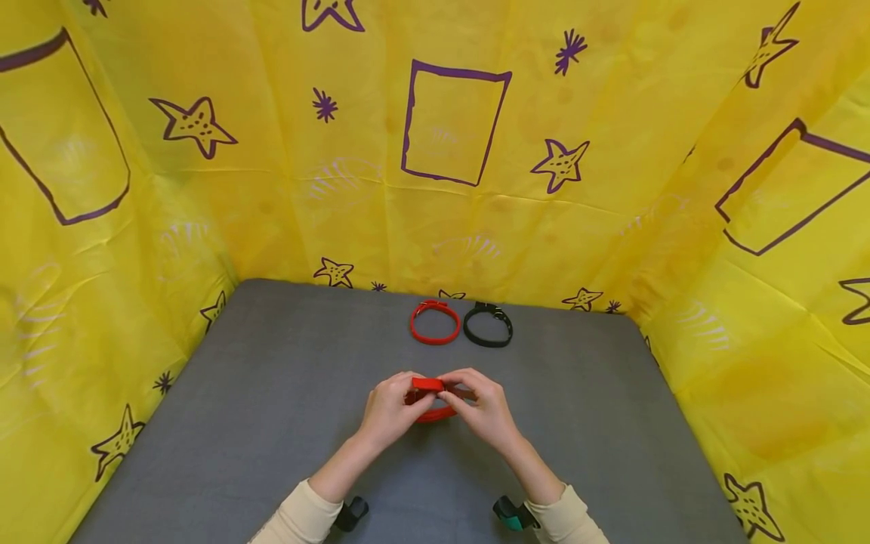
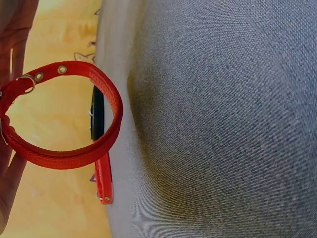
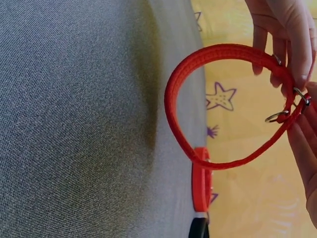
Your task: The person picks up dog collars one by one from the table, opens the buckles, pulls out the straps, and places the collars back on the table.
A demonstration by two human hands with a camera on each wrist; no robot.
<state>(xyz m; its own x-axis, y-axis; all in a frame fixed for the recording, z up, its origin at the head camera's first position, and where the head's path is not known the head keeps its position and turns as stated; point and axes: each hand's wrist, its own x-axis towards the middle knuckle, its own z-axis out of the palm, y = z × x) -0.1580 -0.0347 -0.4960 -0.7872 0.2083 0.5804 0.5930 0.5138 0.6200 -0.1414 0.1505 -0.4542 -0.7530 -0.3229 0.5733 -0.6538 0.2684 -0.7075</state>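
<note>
A red collar (image 1: pixel 436 415) hangs as a closed loop between both hands, raised over the grey table. My left hand (image 1: pixel 392 409) pinches its strap from the left. From the other side, my right hand (image 1: pixel 485 410) pinches the strap with thumb and fingers. In the right wrist view, a metal buckle (image 3: pixel 301 96) and a D-ring (image 3: pixel 273 118) sit where the fingers of both hands meet. Metal eyelets (image 2: pixel 62 70) line the strap in the left wrist view. Fingers partly hide the buckle end.
Further back on the grey table (image 1: pixel 285 363) lie a second red collar (image 1: pixel 435 341) and a black collar (image 1: pixel 488 344), side by side. Yellow cloth (image 1: pixel 367 219) with purple drawings rises behind the table and at both sides.
</note>
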